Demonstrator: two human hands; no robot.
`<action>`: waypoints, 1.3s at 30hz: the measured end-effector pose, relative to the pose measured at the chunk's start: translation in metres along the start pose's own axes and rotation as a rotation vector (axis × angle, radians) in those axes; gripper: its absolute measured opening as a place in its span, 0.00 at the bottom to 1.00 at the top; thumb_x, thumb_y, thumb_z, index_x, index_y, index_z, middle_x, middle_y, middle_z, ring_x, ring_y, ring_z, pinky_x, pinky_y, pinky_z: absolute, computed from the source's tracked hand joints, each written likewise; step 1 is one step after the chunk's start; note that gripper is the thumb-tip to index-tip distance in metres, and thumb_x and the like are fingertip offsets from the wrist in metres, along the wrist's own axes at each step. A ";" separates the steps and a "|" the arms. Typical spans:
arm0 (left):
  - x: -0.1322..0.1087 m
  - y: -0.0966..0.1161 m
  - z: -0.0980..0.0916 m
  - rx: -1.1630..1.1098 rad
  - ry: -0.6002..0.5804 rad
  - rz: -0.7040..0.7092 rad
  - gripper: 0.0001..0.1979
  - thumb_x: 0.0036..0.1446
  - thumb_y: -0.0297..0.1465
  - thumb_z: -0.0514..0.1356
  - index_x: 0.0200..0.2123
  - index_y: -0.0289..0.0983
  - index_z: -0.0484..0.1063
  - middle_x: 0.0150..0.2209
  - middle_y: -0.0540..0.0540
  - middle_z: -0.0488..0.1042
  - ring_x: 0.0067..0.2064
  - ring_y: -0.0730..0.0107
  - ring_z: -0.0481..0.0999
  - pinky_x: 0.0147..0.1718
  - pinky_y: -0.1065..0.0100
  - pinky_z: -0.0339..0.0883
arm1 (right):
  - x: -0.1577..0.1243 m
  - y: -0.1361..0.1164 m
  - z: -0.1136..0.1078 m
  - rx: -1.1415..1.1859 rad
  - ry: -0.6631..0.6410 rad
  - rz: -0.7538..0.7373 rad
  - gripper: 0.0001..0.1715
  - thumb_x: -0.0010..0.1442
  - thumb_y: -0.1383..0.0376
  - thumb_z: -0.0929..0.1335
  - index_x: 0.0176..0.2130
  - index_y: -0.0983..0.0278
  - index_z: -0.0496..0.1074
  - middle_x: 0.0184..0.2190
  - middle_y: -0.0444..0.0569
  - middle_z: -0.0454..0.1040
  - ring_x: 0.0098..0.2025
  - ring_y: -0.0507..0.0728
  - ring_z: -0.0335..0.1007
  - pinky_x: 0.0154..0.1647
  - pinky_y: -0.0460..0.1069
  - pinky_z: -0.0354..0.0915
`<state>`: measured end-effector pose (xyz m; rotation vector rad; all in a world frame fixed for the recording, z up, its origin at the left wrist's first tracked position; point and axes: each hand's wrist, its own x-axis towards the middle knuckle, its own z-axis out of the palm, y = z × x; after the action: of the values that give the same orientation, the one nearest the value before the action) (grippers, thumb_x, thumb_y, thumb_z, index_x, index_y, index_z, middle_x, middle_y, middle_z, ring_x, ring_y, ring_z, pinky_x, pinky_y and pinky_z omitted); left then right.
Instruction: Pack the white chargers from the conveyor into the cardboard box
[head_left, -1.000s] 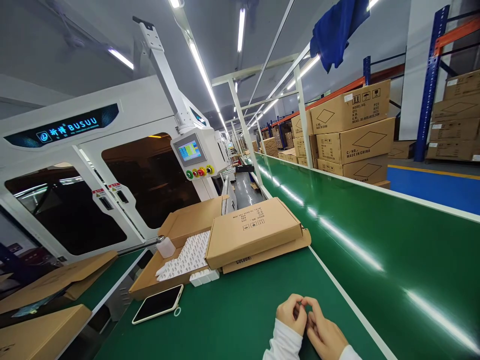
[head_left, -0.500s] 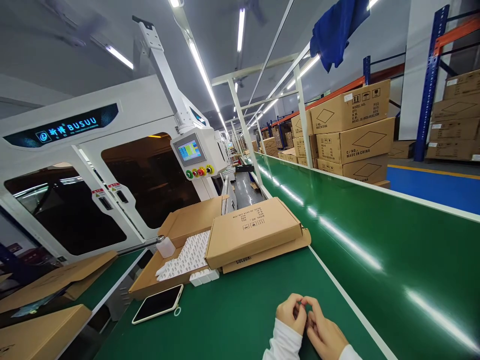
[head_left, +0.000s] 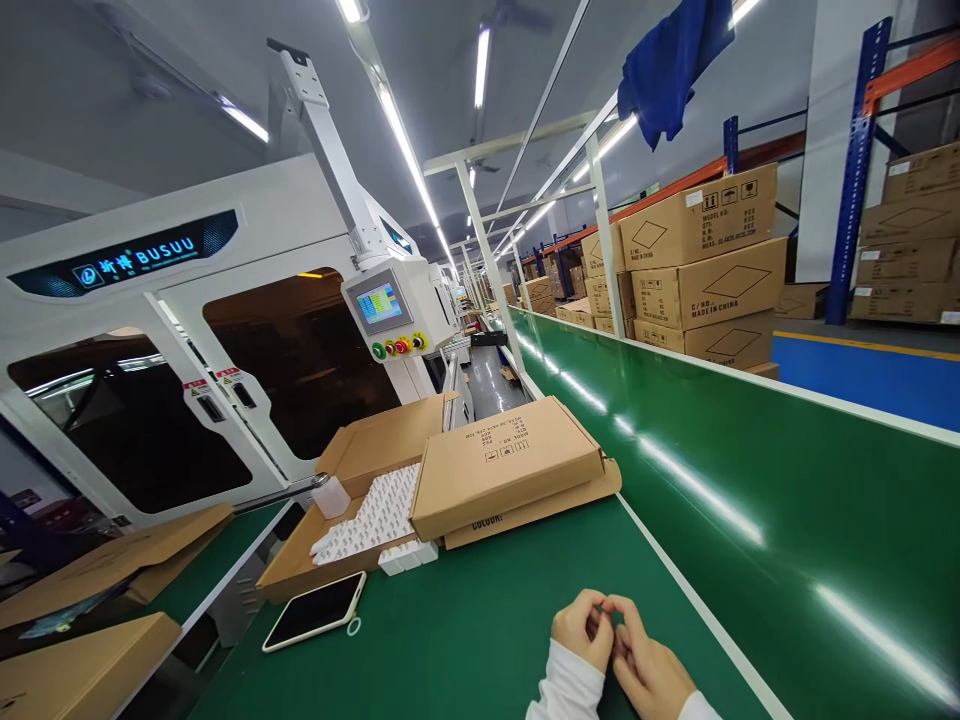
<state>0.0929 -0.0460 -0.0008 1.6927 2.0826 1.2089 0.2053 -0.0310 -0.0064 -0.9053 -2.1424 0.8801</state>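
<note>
At the bottom, right of centre, my left hand [head_left: 583,628] and my right hand [head_left: 646,655] meet at the fingertips over the green tabletop [head_left: 480,620]. Both have curled fingers, pressed together at thumb and forefinger. Whether anything small sits between the fingertips is hidden. A smartphone [head_left: 315,612] with a pale case and ring lies to the left of them. Beyond the hands rests a closed flat carton [head_left: 510,465], set partly over an open carton [head_left: 292,565] full of small white parts [head_left: 375,515]. A short row of white pieces [head_left: 409,556] stands against its front.
On the right runs a green conveyor belt [head_left: 720,440] with a pale edge. A white machine [head_left: 292,200] with a control panel [head_left: 386,310] stands at the left. Flat cartons [head_left: 97,660] lie at the lower left; stacked boxes [head_left: 705,280] stand behind the belt.
</note>
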 end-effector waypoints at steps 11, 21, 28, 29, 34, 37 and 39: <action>-0.001 0.000 0.000 -0.006 0.025 0.024 0.09 0.45 0.24 0.51 0.25 0.36 0.70 0.16 0.53 0.66 0.18 0.75 0.65 0.19 0.75 0.57 | 0.000 -0.001 -0.001 0.019 -0.038 0.013 0.20 0.53 0.66 0.53 0.48 0.60 0.49 0.19 0.39 0.61 0.21 0.55 0.64 0.23 0.48 0.54; -0.001 0.003 -0.003 -0.039 -0.009 0.014 0.10 0.45 0.25 0.50 0.27 0.36 0.71 0.17 0.52 0.67 0.18 0.75 0.64 0.19 0.75 0.58 | -0.001 0.005 0.003 0.011 0.002 -0.009 0.22 0.53 0.66 0.53 0.49 0.59 0.47 0.19 0.37 0.61 0.20 0.54 0.63 0.23 0.47 0.54; -0.001 0.000 0.001 -0.008 0.014 -0.011 0.08 0.44 0.24 0.51 0.25 0.36 0.71 0.15 0.53 0.66 0.18 0.75 0.64 0.19 0.75 0.58 | -0.001 0.002 0.002 0.026 -0.007 0.008 0.20 0.53 0.66 0.53 0.48 0.61 0.49 0.21 0.40 0.66 0.22 0.55 0.66 0.23 0.47 0.55; 0.000 -0.001 0.001 -0.005 0.015 -0.011 0.08 0.44 0.24 0.51 0.25 0.36 0.71 0.15 0.53 0.66 0.18 0.75 0.64 0.19 0.75 0.58 | -0.001 0.002 0.001 0.027 -0.003 0.007 0.20 0.53 0.66 0.53 0.48 0.61 0.49 0.21 0.40 0.66 0.22 0.55 0.66 0.23 0.47 0.55; 0.000 0.000 0.000 0.002 0.001 -0.004 0.09 0.45 0.24 0.51 0.26 0.36 0.71 0.17 0.53 0.67 0.19 0.75 0.65 0.20 0.75 0.58 | 0.000 0.001 0.000 0.008 -0.020 0.000 0.19 0.54 0.66 0.52 0.47 0.60 0.48 0.20 0.39 0.64 0.21 0.54 0.64 0.22 0.47 0.54; -0.001 0.000 0.000 0.001 0.003 0.004 0.09 0.44 0.24 0.51 0.26 0.36 0.71 0.16 0.53 0.67 0.19 0.75 0.65 0.19 0.75 0.57 | 0.000 0.003 0.001 0.002 -0.028 0.003 0.19 0.54 0.66 0.53 0.48 0.59 0.48 0.20 0.38 0.63 0.21 0.54 0.65 0.23 0.47 0.54; -0.001 -0.001 0.001 -0.005 0.013 0.013 0.09 0.44 0.24 0.51 0.26 0.36 0.70 0.16 0.53 0.66 0.18 0.75 0.65 0.19 0.75 0.57 | -0.001 0.005 0.002 0.011 -0.030 0.006 0.20 0.54 0.66 0.53 0.48 0.59 0.47 0.20 0.38 0.63 0.21 0.54 0.65 0.23 0.47 0.54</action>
<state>0.0930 -0.0466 -0.0021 1.7035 2.0777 1.2314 0.2058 -0.0295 -0.0113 -0.8988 -2.1596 0.9136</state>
